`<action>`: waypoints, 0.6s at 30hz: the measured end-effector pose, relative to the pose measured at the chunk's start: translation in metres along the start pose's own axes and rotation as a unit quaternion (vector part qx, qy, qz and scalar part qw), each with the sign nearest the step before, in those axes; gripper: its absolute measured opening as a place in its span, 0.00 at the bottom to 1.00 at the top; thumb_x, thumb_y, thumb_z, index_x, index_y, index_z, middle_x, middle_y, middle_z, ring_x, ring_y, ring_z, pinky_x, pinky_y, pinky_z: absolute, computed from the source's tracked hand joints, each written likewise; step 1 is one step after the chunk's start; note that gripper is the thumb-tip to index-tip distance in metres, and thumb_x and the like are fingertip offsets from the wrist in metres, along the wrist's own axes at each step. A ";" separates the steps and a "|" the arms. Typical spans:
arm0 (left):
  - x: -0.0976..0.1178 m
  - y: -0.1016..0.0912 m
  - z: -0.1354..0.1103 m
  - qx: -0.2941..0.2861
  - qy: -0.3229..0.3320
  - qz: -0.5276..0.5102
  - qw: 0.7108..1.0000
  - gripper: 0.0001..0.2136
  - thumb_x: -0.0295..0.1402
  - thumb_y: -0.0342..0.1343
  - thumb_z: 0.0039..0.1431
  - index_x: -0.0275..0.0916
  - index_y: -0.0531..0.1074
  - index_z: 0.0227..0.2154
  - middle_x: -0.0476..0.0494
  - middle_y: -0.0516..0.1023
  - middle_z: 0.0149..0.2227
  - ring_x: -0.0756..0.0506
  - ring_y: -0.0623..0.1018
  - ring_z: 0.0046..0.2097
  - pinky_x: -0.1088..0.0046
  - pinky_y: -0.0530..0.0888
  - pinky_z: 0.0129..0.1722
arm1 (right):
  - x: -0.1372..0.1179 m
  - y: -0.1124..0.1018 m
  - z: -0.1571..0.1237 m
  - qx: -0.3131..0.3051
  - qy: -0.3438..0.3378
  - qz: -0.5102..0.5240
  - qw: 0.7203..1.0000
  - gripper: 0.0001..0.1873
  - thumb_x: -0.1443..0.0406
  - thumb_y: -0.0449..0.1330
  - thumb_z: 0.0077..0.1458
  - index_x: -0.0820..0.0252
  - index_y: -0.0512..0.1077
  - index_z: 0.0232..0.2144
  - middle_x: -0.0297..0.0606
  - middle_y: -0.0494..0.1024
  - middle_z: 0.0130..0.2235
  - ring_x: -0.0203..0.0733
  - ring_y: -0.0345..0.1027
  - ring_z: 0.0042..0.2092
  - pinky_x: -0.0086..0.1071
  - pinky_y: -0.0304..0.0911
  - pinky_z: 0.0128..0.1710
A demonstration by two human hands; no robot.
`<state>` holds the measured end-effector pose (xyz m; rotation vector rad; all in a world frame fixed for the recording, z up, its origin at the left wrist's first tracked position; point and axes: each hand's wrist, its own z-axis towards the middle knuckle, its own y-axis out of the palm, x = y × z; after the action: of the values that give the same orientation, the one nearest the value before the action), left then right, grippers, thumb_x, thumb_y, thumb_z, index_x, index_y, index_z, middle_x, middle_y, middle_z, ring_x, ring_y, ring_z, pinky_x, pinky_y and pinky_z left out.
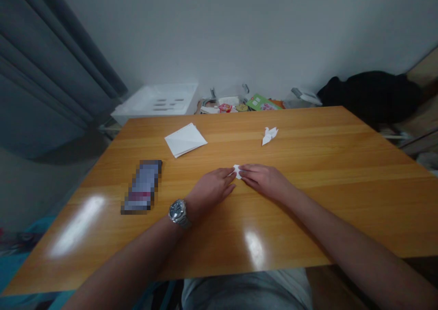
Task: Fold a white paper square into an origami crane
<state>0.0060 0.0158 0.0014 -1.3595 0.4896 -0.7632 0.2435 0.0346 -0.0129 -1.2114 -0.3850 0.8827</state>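
A small folded piece of white paper (237,171) sits on the wooden table (308,164), mostly hidden by my fingers. My left hand (212,189) and my right hand (263,181) meet at it from either side, their fingertips pressing on it. A metal wristwatch (178,213) circles my left wrist. Farther up the table stands a white origami crane (269,135), apart from both hands. To its left lies a stack of white paper sheets (185,139). A phone (141,186), its surface pixelated, lies left of my left hand.
The far table edge meets a white plastic tray (155,101), assorted packets and a green booklet (262,102). A black cloth bundle (369,95) lies at the back right. A grey curtain (51,59) hangs at the left, beyond the table's side edge.
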 end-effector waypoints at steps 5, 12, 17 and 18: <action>0.000 -0.001 0.001 0.005 -0.004 0.027 1.000 0.19 0.36 0.49 0.70 0.33 0.69 0.59 0.36 0.72 0.60 0.39 0.74 0.58 0.60 0.69 0.61 | 0.001 -0.001 -0.001 -0.004 0.012 0.003 1.000 0.15 0.64 0.54 0.68 0.58 0.77 0.51 0.43 0.78 0.56 0.46 0.74 0.56 0.42 0.69 0.59; -0.004 0.000 0.002 0.009 -0.013 0.022 1.000 0.20 0.39 0.49 0.70 0.36 0.68 0.60 0.37 0.70 0.62 0.40 0.71 0.61 0.58 0.64 0.64 | 0.004 -0.002 -0.002 -0.001 0.022 0.023 1.000 0.18 0.62 0.55 0.67 0.60 0.75 0.54 0.46 0.76 0.58 0.48 0.71 0.59 0.45 0.66 0.61; -0.008 0.004 0.001 0.003 -0.014 -0.020 1.000 0.20 0.37 0.50 0.70 0.35 0.68 0.60 0.35 0.69 0.63 0.40 0.71 0.61 0.59 0.67 0.63 | 0.002 -0.006 -0.002 -0.016 0.025 0.034 0.999 0.19 0.62 0.55 0.67 0.61 0.74 0.56 0.49 0.75 0.58 0.49 0.71 0.59 0.46 0.67 0.61; -0.009 0.005 0.001 0.003 -0.014 -0.028 1.000 0.20 0.37 0.49 0.70 0.35 0.68 0.60 0.35 0.69 0.63 0.40 0.71 0.62 0.59 0.67 0.62 | 0.002 -0.006 -0.002 -0.018 0.024 0.037 0.999 0.19 0.62 0.56 0.67 0.61 0.74 0.56 0.49 0.75 0.59 0.50 0.70 0.60 0.46 0.67 0.60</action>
<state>0.0019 0.0228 -0.0048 -1.3803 0.4289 -0.7893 0.2480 0.0343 -0.0082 -1.2844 -0.3194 0.9120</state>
